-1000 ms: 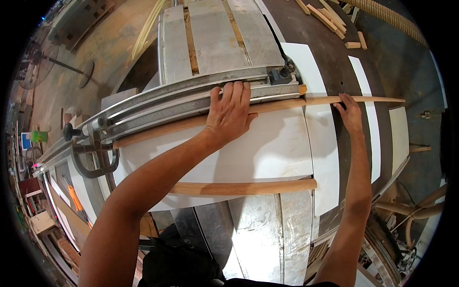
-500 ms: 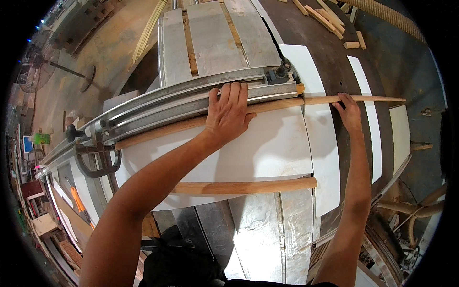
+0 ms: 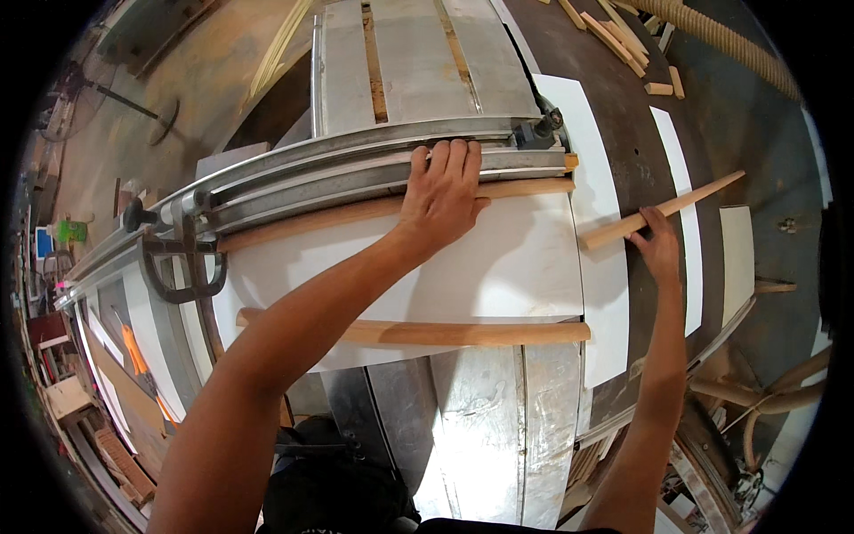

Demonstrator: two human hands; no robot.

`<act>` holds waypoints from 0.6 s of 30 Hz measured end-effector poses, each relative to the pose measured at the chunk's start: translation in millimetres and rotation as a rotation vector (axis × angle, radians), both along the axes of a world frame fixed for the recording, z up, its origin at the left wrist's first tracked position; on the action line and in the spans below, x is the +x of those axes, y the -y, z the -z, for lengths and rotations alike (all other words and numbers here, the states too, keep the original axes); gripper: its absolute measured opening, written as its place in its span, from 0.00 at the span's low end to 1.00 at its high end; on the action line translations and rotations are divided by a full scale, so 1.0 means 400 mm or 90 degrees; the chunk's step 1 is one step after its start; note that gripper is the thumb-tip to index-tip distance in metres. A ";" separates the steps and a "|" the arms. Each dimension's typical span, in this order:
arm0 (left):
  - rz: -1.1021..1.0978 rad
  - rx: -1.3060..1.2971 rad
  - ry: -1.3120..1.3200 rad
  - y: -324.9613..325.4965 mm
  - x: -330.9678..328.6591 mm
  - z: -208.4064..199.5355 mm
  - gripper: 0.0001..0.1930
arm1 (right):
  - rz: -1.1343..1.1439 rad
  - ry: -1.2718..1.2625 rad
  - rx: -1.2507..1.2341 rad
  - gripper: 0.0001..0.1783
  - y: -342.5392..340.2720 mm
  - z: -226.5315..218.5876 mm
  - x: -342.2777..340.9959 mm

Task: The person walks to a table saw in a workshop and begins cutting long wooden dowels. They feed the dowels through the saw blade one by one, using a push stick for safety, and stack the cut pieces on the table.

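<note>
My left hand (image 3: 443,198) is hooked over a long metal fence (image 3: 311,187), fingers on top and thumb toward a long wooden strip (image 3: 525,188) lying along its near side. The palm hides part of that strip. My right hand (image 3: 659,242) grips a shorter wooden piece (image 3: 614,232) between thumb and fingers. This piece slants up to the right, its near end apart from the long strip's right end. Closer to me, a second wooden strip (image 3: 480,335) rests on a white sheet (image 3: 374,285), partly behind my left forearm.
A black clamp-like bracket (image 3: 185,267) sits at the fence's left end, and a black fitting (image 3: 537,133) at its right. White panels (image 3: 600,294) cover part of the dark table at right. Wood offcuts (image 3: 614,36) lie at the back. An orange-handled tool (image 3: 135,351) is at left.
My right hand has swung the shorter piece out of line with the long strip, lowering its near end. My left hand stays on the fence. The view has shifted slightly.
</note>
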State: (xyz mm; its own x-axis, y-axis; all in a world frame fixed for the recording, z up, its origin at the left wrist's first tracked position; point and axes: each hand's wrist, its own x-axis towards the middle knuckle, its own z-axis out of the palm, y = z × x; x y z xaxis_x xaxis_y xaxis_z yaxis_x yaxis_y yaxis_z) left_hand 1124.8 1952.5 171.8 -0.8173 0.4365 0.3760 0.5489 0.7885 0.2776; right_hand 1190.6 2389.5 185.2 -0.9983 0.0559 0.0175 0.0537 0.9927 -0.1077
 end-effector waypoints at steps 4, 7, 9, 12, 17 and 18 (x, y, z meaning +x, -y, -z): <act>-0.005 0.009 -0.011 0.007 0.008 -0.007 0.40 | 0.005 0.017 -0.021 0.35 0.036 -0.015 0.068; -0.006 -0.013 -0.037 0.016 0.013 -0.015 0.40 | -0.016 0.020 -0.013 0.34 0.071 -0.029 0.103; 0.001 -0.043 -0.046 0.026 0.020 -0.025 0.40 | -0.027 0.025 -0.013 0.34 0.089 -0.036 0.118; 0.081 -0.047 -0.062 0.074 0.062 -0.037 0.38 | -0.038 -0.014 -0.031 0.35 0.103 -0.045 0.152; 0.092 -0.006 0.136 0.200 0.159 0.016 0.35 | -0.058 -0.043 -0.104 0.33 0.162 -0.118 0.202; 0.078 0.042 0.137 0.216 0.157 -0.002 0.29 | -0.052 -0.054 -0.096 0.33 0.178 -0.141 0.215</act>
State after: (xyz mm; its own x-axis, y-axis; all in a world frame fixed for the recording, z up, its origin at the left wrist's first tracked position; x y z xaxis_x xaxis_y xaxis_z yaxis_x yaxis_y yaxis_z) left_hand 1187.7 1866.2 172.5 -0.8242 0.5175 0.2300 0.5618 0.6964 0.4466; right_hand 1276.8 2318.2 241.7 -0.9949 -0.0170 0.0999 -0.0422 0.9657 -0.2562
